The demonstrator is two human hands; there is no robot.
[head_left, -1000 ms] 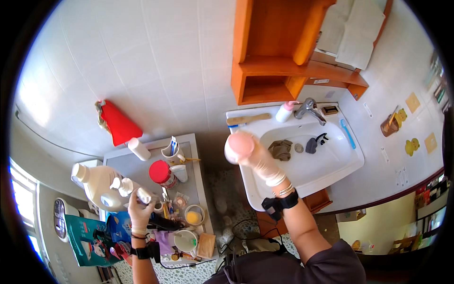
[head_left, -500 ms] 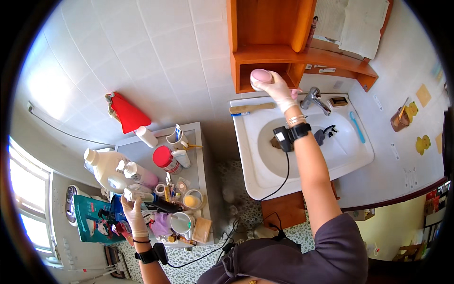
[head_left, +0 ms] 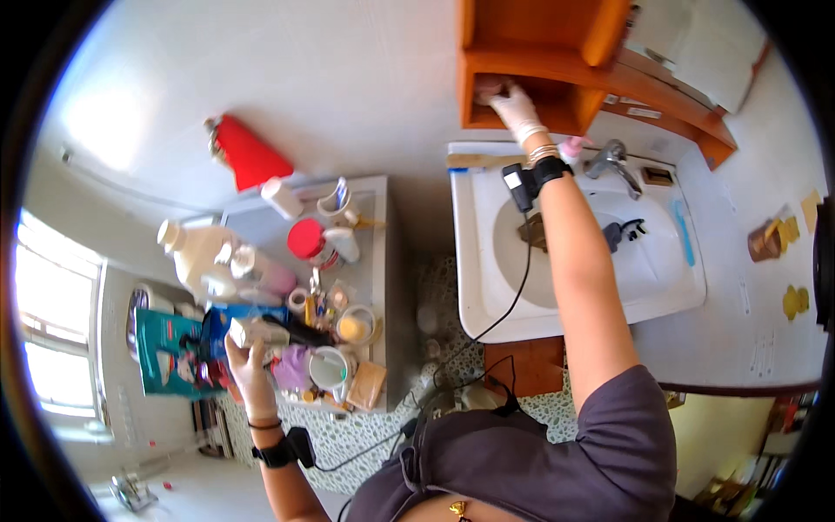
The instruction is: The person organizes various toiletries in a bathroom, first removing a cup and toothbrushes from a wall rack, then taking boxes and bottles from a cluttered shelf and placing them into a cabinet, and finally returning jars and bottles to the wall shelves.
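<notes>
My right hand point(head_left: 515, 108), in a white glove, reaches into the lower compartment of the orange-brown wooden shelf point(head_left: 531, 61). Its fingers are closed round a round pink-lidded jar point(head_left: 489, 87), partly hidden in the compartment's shade. My left hand point(head_left: 250, 370), gloved too, is raised at the near left side of the grey cabinet. Between its thumb and fingers stands a small whitish container point(head_left: 258, 331); blur hides its exact kind. Behind it are a large cream jug point(head_left: 204, 257) and a pinkish bottle point(head_left: 265, 271).
A white sink point(head_left: 474, 296) with a tap point(head_left: 613, 165) lies under my right arm. On the grey cabinet point(head_left: 376, 261) are a red-lidded jar point(head_left: 306, 238), mugs and several small items. A cable point(head_left: 513, 300) hangs from my right wrist. A teal bag point(head_left: 165, 352) stands at the left.
My right hand has carried the pink-lidded jar from in front of the shelf into its lower compartment. The view has shifted; my left hand still holds the whitish container.
</notes>
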